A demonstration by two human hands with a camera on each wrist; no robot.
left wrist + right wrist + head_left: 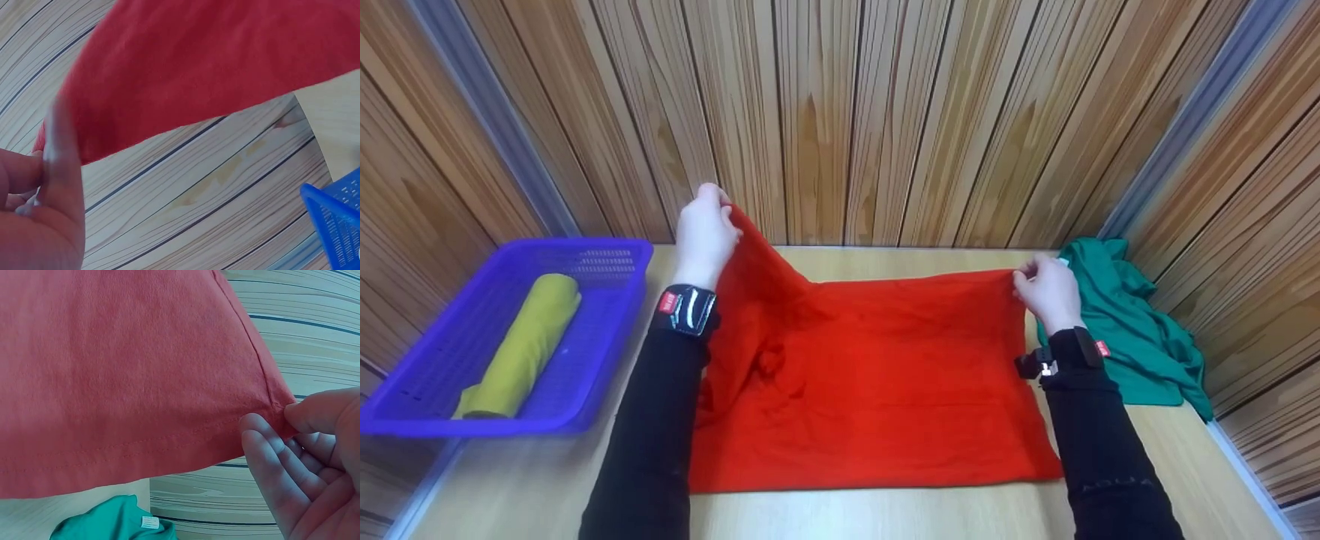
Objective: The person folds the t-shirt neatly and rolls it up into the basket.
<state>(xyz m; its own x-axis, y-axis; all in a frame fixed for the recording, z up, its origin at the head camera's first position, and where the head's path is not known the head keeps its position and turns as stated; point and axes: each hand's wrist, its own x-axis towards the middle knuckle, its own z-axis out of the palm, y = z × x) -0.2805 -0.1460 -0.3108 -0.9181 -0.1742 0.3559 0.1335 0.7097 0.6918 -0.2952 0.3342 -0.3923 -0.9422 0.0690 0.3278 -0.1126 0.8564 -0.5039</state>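
Observation:
A red shirt (885, 375) lies spread across the table, its far edge lifted at both corners. My left hand (706, 236) pinches the far left corner and holds it high, near the back wall. In the left wrist view the red fabric (185, 73) runs from the thumb and fingers (62, 146) of that hand. At the far right corner, lower down, my right hand (1048, 289) pinches the fabric between thumb and fingers. The right wrist view shows a stitched hem (124, 450) and a side seam meeting at that pinch. Folds bunch up on the shirt's left part.
A purple plastic basket (611, 330) stands on the left, with a rolled yellow cloth (529, 337) inside. On the right a crumpled green garment (1140, 337) lies against the side wall. Wood-panelled walls (885, 127) enclose the table (885, 517) at the back and sides.

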